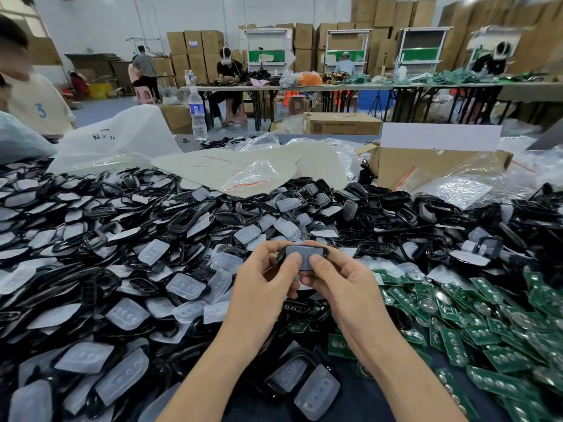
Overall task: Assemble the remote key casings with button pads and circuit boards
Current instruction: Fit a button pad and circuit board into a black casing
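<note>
My left hand (265, 278) and my right hand (338, 278) together hold one black remote key casing (304, 252) above the middle of the table. A translucent button pad sits in the casing, and both thumbs press on it. A wide heap of black casings (182, 220) mixed with loose translucent button pads (185, 286) covers the left and centre of the table. Green circuit boards (475, 327) with round metal contacts lie piled at the right.
An open cardboard box (426, 166) and clear plastic bags (451, 190) stand behind the heap at the right. A white bag (115, 141) and a water bottle (198, 114) are at the back left. People work at tables farther back.
</note>
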{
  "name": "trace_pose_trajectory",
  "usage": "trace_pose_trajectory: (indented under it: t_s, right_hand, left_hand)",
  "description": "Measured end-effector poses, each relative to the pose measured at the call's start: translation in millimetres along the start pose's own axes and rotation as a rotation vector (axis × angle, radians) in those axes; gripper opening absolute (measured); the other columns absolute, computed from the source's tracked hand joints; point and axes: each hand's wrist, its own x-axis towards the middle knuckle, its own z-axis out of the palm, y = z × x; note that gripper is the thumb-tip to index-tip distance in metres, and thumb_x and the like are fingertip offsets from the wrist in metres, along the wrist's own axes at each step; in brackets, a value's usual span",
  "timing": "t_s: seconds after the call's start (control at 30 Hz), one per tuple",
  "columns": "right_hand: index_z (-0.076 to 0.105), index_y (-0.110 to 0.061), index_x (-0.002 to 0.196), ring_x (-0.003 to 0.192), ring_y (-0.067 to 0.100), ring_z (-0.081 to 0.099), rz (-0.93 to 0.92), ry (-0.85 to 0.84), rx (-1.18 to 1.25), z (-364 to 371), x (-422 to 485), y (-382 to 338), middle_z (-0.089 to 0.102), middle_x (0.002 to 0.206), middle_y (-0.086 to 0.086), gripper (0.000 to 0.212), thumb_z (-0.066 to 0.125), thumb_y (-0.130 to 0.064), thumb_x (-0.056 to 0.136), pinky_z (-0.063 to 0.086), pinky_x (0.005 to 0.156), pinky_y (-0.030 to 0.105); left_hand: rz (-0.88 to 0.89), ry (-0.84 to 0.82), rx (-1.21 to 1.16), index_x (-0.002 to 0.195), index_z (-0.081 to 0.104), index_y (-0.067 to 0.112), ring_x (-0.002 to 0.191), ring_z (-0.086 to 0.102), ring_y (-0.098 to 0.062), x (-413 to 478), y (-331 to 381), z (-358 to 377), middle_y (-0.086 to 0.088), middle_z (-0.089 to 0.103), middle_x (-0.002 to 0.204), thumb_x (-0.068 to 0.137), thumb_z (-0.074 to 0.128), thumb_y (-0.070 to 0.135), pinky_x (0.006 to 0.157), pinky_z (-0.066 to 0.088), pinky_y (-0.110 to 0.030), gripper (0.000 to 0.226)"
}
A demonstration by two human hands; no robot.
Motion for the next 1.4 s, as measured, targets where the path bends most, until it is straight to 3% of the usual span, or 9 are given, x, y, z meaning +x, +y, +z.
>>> trace_pose_trajectory:
  t_s: [0.27, 0.43, 0.67, 0.83, 1.03, 1.4]
  right_hand:
    - [0.078, -0.018, 0.109, 0.074, 0.020, 0.065, 0.023, -0.011, 0.044, -1.7, 2.4, 2.4, 0.075, 0.091, 0.016, 0.022, 0.061, -0.008, 0.098, 0.056, 0.074, 0.023]
    - [0.079, -0.018, 0.105, 0.078, 0.019, 0.067, 0.026, -0.006, 0.098, 1.8, 2.3, 0.5, 0.076, 0.094, 0.015, 0.022, 0.069, -0.024, 0.087, 0.056, 0.072, 0.021]
    - [0.080, -0.014, 0.100, 0.085, 0.021, 0.073, 0.052, 0.014, 0.101, 3.4, -0.5, -3.8, 0.077, 0.100, 0.017, 0.028, 0.053, -0.005, 0.102, 0.059, 0.075, 0.022]
    - [0.079, -0.012, 0.101, 0.082, 0.020, 0.072, 0.043, 0.023, 0.072, 4.2, -0.6, -3.8, 0.077, 0.096, 0.017, 0.024, 0.055, -0.007, 0.101, 0.058, 0.074, 0.022]
    - [0.080, -0.025, 0.099, 0.080, 0.020, 0.071, 0.012, 0.048, 0.000, 3.1, 0.8, -0.4, 0.077, 0.093, 0.015, 0.025, 0.059, -0.012, 0.100, 0.057, 0.074, 0.021]
    - [0.079, -0.027, 0.103, 0.078, 0.017, 0.072, -0.028, 0.065, -0.113, 0.1, 2.0, 4.2, 0.078, 0.095, 0.009, 0.027, 0.056, -0.013, 0.103, 0.058, 0.075, 0.022]
  left_hand:
    - [0.048, -0.001, 0.047, 0.105, 0.066, 0.018, 0.064, 0.061, -0.010, -1.9, 2.4, 0.4, 0.002, 0.069, 0.075, 0.101, 0.056, 0.013, 0.060, 0.053, -0.021, 0.012]
    - [0.082, 0.027, 0.080, 0.104, 0.065, 0.017, 0.061, 0.059, -0.007, -1.6, 2.5, 1.3, 0.006, 0.068, 0.071, 0.101, 0.056, 0.011, 0.058, 0.052, -0.020, 0.011]
    - [0.061, 0.037, 0.064, 0.107, 0.065, 0.017, 0.060, 0.059, -0.006, -1.1, 2.7, 0.0, 0.009, 0.067, 0.069, 0.101, 0.056, 0.012, 0.058, 0.051, -0.019, 0.012]
    - [0.056, 0.034, 0.067, 0.108, 0.064, 0.017, 0.061, 0.059, -0.006, -1.7, 2.5, -0.1, 0.009, 0.067, 0.069, 0.102, 0.055, 0.013, 0.059, 0.052, -0.019, 0.012]
    - [0.066, 0.020, 0.071, 0.105, 0.064, 0.016, 0.061, 0.059, -0.006, -2.9, 4.3, 1.7, 0.008, 0.068, 0.071, 0.101, 0.056, 0.012, 0.058, 0.052, -0.019, 0.010]
    - [0.069, 0.026, 0.146, 0.106, 0.065, 0.028, 0.064, 0.063, -0.005, -2.0, -0.4, 0.2, 0.010, 0.071, 0.079, 0.100, 0.057, 0.015, 0.059, 0.051, -0.019, 0.016]
